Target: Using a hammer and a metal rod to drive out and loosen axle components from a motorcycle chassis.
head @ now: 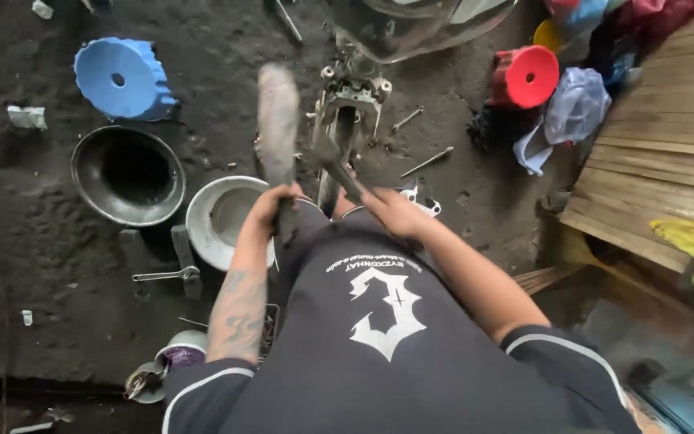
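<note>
A striking step seemed in hand: the left hand [271,205] was clamped on a raised, blurred mallet [278,120], the right hand [391,210] on a metal tool [332,159] set against the engine part [351,100] on the floor, so a well-aimed blow was probably called for.

The long club-like tool [278,120] rising toward twelve o'clock from the left hand [271,205] is smeared by motion blur; its head cannot be made out. The dark tool [332,161] in the right hand [395,213] is blurred too, its tip lost against the metal engine part [351,96]. The shiny body [411,24] at twelve is cut by the top edge. Small parts in the cup [144,384] at seven are too tiny to tell.
</note>
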